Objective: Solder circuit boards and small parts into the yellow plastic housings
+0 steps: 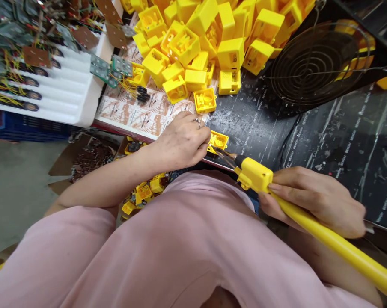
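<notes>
In the head view, the yellow housing (221, 139) lies at the near edge of the black work surface (251, 124), its open side up. The left hand (189, 139) is at its left end, fingers bent; the fingertips are hidden, so I cannot tell whether they pinch it or only press. The right hand (315, 196) is wrapped round the yellow tool (257, 174) just behind its blocky head, with the long handle (337, 246) running off to the near right. The tool's narrow front end (239, 160) points left at the housing; contact is unclear.

The housing looks like thin, stiff plastic: probably light, smooth and quick to skid, so its outer walls seem the best hold, clear of the moulded details inside. The tool looks rigid and front-awkward because of its length; a grip behind the head should steer it well, while the slender front end seems the part to keep fingers off. Farther away, a heap of similar housings (230, 53) sits loosely stacked.
</notes>
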The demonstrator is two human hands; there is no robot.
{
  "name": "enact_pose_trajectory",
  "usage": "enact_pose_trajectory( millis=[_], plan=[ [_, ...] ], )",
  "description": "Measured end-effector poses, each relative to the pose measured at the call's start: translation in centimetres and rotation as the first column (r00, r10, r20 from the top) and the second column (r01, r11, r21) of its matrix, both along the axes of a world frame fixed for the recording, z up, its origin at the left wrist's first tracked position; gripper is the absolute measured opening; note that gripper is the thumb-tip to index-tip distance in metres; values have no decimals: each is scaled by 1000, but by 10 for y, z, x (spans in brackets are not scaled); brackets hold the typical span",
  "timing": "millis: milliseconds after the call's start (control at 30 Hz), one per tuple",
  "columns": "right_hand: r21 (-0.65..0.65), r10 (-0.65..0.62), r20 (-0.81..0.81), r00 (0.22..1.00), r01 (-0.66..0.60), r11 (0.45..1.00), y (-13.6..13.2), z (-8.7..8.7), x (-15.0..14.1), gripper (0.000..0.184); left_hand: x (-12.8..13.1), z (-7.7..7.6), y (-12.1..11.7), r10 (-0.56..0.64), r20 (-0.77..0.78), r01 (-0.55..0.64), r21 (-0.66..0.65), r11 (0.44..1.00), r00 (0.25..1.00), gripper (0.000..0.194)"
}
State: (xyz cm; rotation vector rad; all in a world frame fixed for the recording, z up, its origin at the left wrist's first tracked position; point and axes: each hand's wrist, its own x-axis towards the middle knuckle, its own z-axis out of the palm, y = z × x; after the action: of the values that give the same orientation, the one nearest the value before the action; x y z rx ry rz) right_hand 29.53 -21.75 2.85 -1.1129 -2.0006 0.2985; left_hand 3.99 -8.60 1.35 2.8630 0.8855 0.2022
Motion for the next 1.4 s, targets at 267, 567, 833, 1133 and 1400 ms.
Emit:
enact_pose_trajectory(
  millis=[267, 567, 833, 1133, 1400],
  plan=[
    [47, -54, -59, 997, 57, 997, -1, -7, 11, 18, 1, 1, -1, 22, -64, -19, 49, 999, 998, 28],
    [1, -214, -143, 966, 217, 976, -11, -22, 6, 49, -8, -2, -1, 84, 101, -79, -59, 995, 991, 29],
    [-98, -128, -142, 982, 115, 989, -11, -8, -1, 32, -10, -5, 4, 97, 92, -78, -188, 979, 991, 21],
    [41, 17, -66, 998, -14, 999, 2, -11, -5, 30, -5, -1, 3, 22, -25, -23, -43, 999, 999, 25],
    [-33, -89, -113, 990, 85, 996, -3, -2, 9, 19, -1, 3, 4, -9, -91, 14, 56, 998, 996, 30]
  ],
)
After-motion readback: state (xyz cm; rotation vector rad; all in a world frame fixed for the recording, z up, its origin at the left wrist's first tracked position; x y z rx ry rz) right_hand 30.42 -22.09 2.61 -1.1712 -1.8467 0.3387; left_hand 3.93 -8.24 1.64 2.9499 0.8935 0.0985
